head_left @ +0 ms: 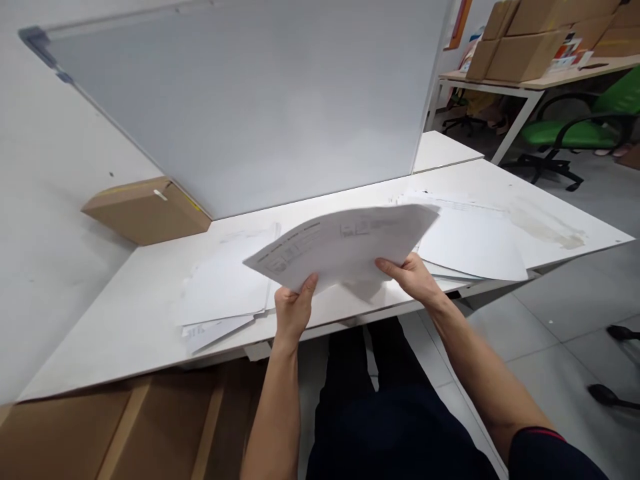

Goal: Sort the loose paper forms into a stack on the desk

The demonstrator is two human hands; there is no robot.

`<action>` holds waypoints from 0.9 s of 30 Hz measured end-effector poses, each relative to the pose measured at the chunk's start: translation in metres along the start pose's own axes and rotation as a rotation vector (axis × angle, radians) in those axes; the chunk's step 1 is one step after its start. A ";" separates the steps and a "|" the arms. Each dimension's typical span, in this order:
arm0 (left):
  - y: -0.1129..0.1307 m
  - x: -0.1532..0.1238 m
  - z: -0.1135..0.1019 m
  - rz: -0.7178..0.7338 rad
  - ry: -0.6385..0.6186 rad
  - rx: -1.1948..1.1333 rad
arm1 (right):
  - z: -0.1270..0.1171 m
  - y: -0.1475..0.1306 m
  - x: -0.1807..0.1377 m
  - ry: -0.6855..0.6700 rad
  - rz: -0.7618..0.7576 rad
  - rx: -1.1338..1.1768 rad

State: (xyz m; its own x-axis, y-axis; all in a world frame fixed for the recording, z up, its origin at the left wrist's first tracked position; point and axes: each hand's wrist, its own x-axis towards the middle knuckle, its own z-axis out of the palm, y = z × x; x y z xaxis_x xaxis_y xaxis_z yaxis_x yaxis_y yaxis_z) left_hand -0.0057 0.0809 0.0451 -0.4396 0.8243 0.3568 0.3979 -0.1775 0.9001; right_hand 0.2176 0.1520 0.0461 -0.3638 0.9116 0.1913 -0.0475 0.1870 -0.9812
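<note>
A bowed sheaf of printed paper (345, 243) is held up above the front edge of the white table (135, 320). My left hand (295, 303) grips its lower left edge, thumb on top. At the lower right edge my right hand (411, 275) pinches it the same way. The number of sheets in the sheaf cannot be made out. To the left lies a loose paper pile (225, 287) with its lower sheets askew. Another paper pile (470, 240) lies to the right, close to my right hand, its corner reaching the table edge.
A whiteboard (300, 100) leans along the back of the table. Beside it stands a flat cardboard box (150, 210) against the wall. Cardboard boxes (125, 427) sit below the table at left. A green chair (575, 133) and a desk with stacked boxes (530, 53) are at right.
</note>
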 end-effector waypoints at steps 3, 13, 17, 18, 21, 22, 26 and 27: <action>-0.006 -0.001 0.002 -0.042 -0.054 -0.035 | 0.001 0.009 0.001 -0.015 0.055 -0.010; -0.002 -0.006 0.006 -0.093 -0.107 -0.061 | -0.002 -0.002 -0.004 0.045 0.011 -0.369; 0.017 -0.018 0.002 -0.199 -0.209 -0.097 | -0.016 -0.017 -0.024 0.115 -0.036 -0.591; 0.019 -0.022 0.001 -0.265 -0.296 -0.132 | -0.021 -0.018 -0.032 0.117 0.008 -0.611; 0.011 -0.037 -0.003 -0.468 -0.620 -0.186 | -0.035 -0.008 -0.059 -0.010 0.298 -0.468; 0.005 -0.041 -0.004 -0.521 -0.692 -0.161 | -0.038 -0.001 -0.069 -0.081 0.422 -0.364; -0.015 -0.054 -0.008 -0.618 -0.709 0.033 | -0.041 0.023 -0.107 -0.191 0.787 0.034; -0.018 -0.055 -0.008 -0.600 -0.670 0.102 | -0.040 0.027 -0.114 -0.175 0.832 0.095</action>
State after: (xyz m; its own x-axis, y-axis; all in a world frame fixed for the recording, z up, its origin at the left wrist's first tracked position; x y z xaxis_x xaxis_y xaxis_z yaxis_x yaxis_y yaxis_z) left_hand 0.0048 0.0344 0.0116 -0.0479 0.9089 -0.4142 0.3360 0.4052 0.8503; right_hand 0.2952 0.0684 -0.0012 -0.4527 0.6676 -0.5910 0.2233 -0.5569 -0.8000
